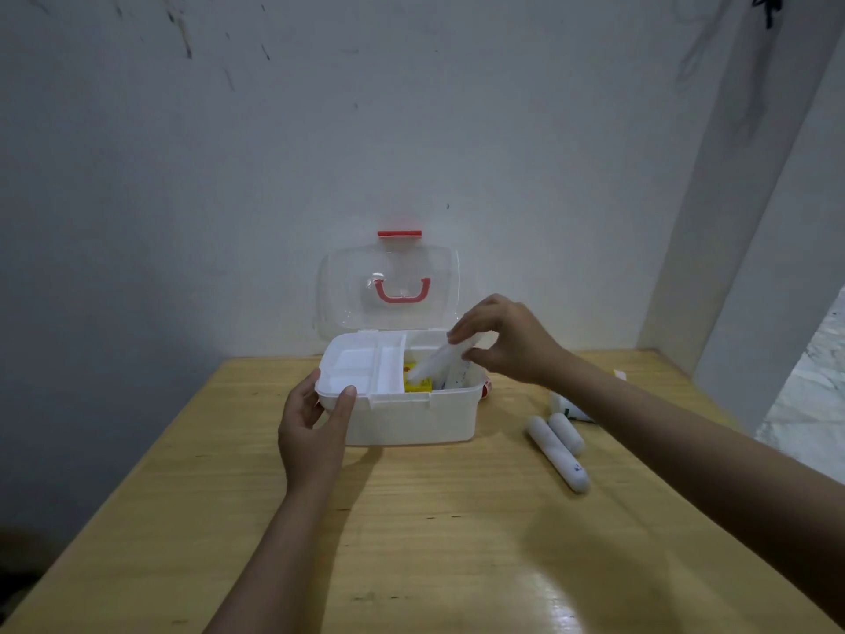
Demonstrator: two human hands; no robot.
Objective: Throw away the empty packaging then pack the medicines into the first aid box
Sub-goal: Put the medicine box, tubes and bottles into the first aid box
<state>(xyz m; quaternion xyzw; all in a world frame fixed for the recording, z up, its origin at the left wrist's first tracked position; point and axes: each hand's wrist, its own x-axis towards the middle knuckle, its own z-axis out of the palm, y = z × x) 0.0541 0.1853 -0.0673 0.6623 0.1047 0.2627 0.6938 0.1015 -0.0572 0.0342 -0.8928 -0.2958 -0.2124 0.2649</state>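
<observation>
The white first aid box stands open on the wooden table, its clear lid with a red handle leaning back against the wall. A white divided tray fills the box's left half. My left hand grips the box's front left corner. My right hand holds a white tube tilted down into the right compartment, above a yellow pack. Two more white tubes lie on the table to the right of the box. A white packet lies behind them.
The table sits against a white wall, with another wall close on the right. A small red and white item peeks out at the box's right side. The table's left edge drops off into shadow.
</observation>
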